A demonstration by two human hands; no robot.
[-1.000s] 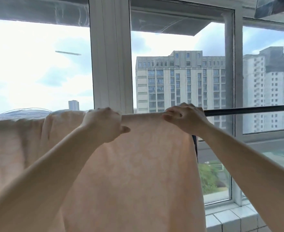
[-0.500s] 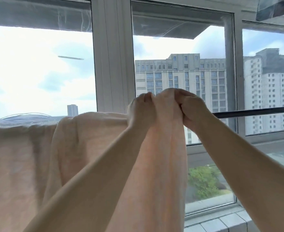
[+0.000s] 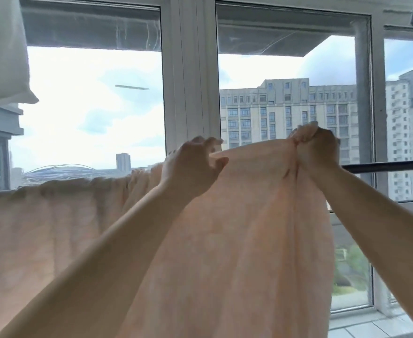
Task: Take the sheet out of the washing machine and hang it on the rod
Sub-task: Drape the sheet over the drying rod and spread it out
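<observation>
Sheet (image 3: 237, 240) draped on rod (image 3: 386, 165), spreading step underway. Right hand (image 3: 316, 148) grips bunched top edge above rod; left hand (image 3: 193, 164) fingers loose against cloth, not gripping. Next: probably pull edge rightward along rod, flatten.

The sheet (image 3: 237, 240) covers the rod (image 3: 386, 166) everywhere left of the right hand (image 3: 316, 150), hides that hand's fingertips in its gathered edge, and runs past the bottom edge.
</observation>
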